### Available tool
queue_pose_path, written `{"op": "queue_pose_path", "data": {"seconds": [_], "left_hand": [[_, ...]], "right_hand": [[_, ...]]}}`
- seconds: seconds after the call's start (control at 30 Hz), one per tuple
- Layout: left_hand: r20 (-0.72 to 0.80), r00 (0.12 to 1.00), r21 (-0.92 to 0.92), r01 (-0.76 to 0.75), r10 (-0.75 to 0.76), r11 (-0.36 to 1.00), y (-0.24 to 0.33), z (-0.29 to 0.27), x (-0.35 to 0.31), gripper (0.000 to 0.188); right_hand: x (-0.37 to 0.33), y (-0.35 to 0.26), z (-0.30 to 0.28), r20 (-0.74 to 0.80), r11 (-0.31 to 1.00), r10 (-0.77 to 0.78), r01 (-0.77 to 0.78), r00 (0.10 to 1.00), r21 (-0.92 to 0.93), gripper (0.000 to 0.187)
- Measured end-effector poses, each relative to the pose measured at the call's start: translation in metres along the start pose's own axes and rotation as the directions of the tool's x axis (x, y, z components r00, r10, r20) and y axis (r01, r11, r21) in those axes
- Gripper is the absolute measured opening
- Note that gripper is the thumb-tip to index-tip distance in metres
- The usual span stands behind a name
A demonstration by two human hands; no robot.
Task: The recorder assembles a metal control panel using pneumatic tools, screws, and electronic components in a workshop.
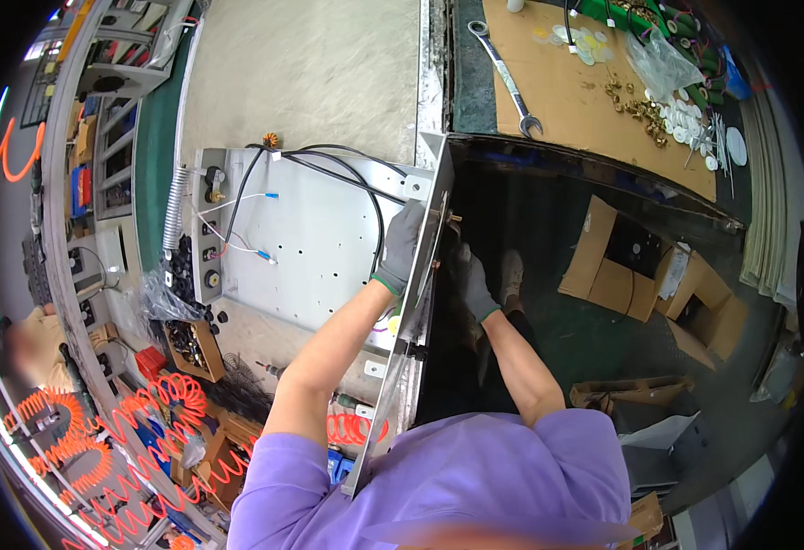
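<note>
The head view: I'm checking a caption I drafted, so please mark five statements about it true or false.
1. The person's right hand is bare. False: it wears a grey fabric glove with a green cuff.
2. Black flexible cables lie over the pale grey, flat metal panel. True.
3. The left hand holds the long silver metal wrench. False: the wrench lies apart from the left hand.
4. Small white round pieces lie on the flat brown cardboard sheet. True.
5. Orange coiled hoses show at the picture's lower left. True.
</note>
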State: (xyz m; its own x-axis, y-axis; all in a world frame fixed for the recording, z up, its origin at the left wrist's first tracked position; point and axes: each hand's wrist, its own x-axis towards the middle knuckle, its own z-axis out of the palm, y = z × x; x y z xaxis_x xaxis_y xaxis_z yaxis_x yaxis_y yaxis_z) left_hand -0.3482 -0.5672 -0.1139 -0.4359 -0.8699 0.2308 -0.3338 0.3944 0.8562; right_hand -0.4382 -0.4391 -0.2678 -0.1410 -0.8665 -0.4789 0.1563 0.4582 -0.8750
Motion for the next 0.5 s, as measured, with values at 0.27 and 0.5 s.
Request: {"op": "queue_pose_path", "data": {"seconds": [0.27,0.5], "left_hand": [[0.018,0.994,-0.087,0.106,-0.105,0.991,0.008,-0.005,0.001,0.025],[0.028,0.992,-0.190,0.123,-0.120,0.974,0.010,-0.003,0.007,0.027]], "right_hand": [[-0.006,-0.004,0.012,-0.107,0.977,0.113,-0.130,0.988,-0.169,0.069],[-0.012,-0.026,0.017,-0.118,0.986,0.162,-0.164,0.980,-0.003,0.055]]}}
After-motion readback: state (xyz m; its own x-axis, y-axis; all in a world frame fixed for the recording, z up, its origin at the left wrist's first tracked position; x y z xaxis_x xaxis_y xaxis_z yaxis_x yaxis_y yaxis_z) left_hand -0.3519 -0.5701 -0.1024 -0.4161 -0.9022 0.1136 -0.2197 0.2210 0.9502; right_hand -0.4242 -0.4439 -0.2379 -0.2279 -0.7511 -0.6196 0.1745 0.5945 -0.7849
